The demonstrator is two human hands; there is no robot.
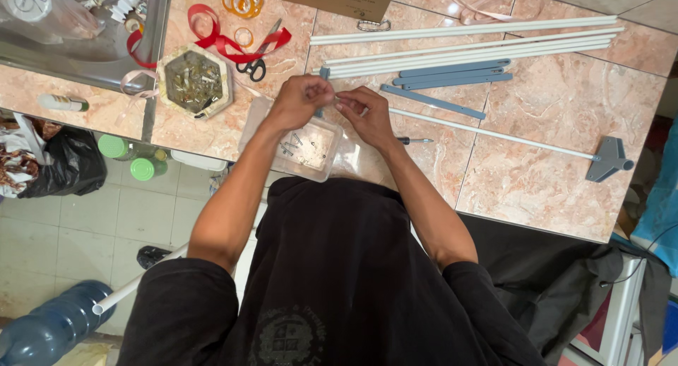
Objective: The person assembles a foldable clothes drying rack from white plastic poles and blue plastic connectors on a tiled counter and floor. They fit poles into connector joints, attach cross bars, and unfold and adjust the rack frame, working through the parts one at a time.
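Both hands meet over a thin white rod on the pink stone worktop (537,189).
The left hand (300,101) and right hand (364,111) pinch the white rod (487,134) at its near end; the fingertips hide what they pinch there. Just below, a clear plastic tub (305,148) holds small metal screws; the hexagonal box (194,81) has unclear metal bits.

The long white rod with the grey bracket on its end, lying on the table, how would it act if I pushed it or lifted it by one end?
The white rod looks round and thin, so it would probably roll, though the grey bracket may stop it. Lifted by one end, it might sag slightly.
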